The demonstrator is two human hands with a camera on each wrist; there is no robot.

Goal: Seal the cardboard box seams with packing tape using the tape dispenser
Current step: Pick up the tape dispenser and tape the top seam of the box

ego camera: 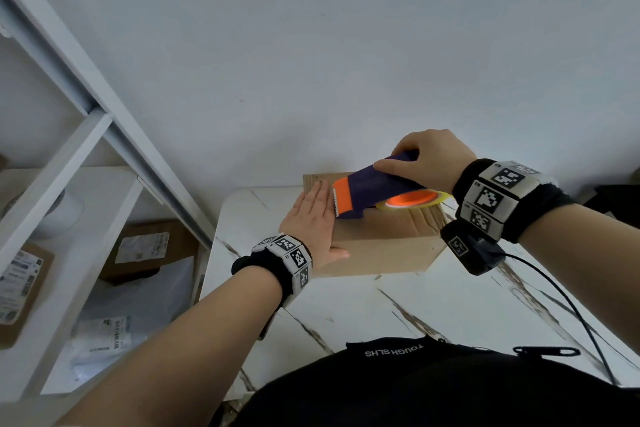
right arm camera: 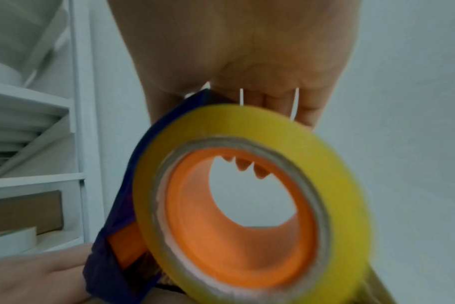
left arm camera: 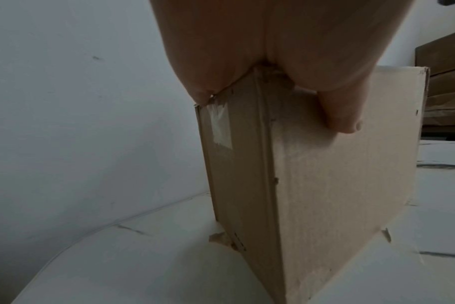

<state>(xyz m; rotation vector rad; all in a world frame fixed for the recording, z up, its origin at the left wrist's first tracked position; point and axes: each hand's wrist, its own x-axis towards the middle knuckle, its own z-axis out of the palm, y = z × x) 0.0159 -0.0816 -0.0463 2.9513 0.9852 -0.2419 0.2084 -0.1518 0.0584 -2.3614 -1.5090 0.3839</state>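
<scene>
A brown cardboard box (ego camera: 384, 250) stands on the white marble table (ego camera: 433, 305) near the wall. My left hand (ego camera: 311, 218) lies flat on the box top's left part, fingers straight, thumb (left arm camera: 338, 121) hanging over the near side of the box (left arm camera: 338, 185). A strip of old tape (left arm camera: 221, 127) shows on its left face. My right hand (ego camera: 426, 163) grips the purple and orange tape dispenser (ego camera: 370, 187) above the box top, serrated blade end beside my left fingers. Its yellow tape roll (right arm camera: 247, 195) fills the right wrist view, the dispenser body (right arm camera: 112, 236) behind it.
A white shelf unit (ego camera: 69, 218) stands left of the table, holding labelled parcels (ego camera: 145, 246) and a white roll (ego camera: 59, 215). A black cable (ego camera: 568, 302) runs from my right wrist camera across the table. The white wall rises just behind the box.
</scene>
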